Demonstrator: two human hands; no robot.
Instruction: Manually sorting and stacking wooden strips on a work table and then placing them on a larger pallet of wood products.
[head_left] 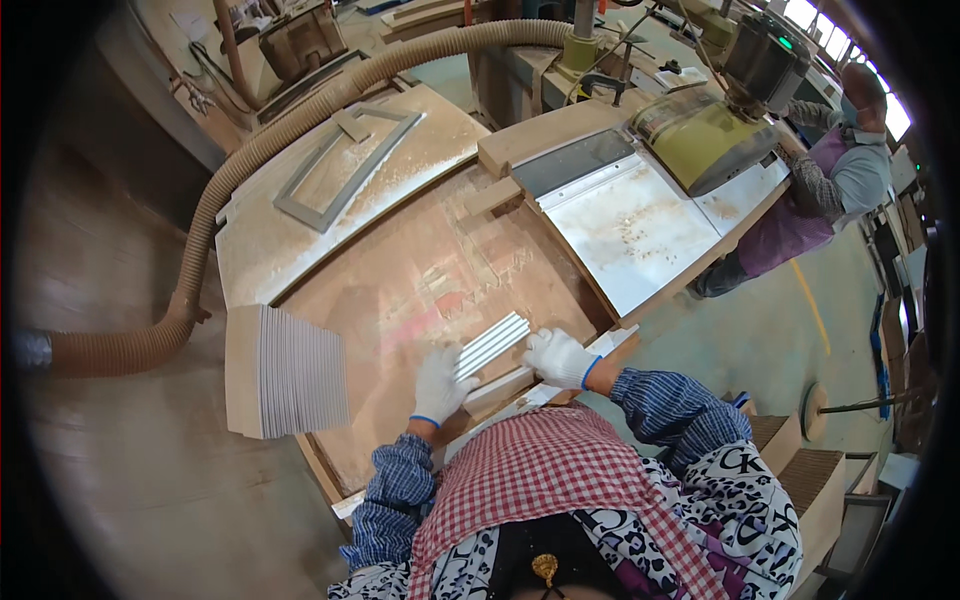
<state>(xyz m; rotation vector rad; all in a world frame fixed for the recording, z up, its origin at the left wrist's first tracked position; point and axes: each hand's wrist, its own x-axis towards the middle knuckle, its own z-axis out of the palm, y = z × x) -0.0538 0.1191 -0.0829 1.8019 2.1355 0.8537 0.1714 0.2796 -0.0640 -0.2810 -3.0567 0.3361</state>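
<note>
White strips (492, 345) sit side by side over the tabletop (360, 270) before you; your left hand (441, 384) holds their left end, your right hand (560, 358) curls beside the other, grip unclear.

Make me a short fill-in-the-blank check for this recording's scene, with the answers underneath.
1. The person's left hand and right hand both wear white ____.
2. The end of the pale strips closer to the stack of boards is at the person's ____ hand.
3. The person's apron is checked in white and ____.
4. The co-worker, beside the machine with the green cover, stands toward the picture's ____ edge.

Missing words: gloves; left; red; right.
</note>
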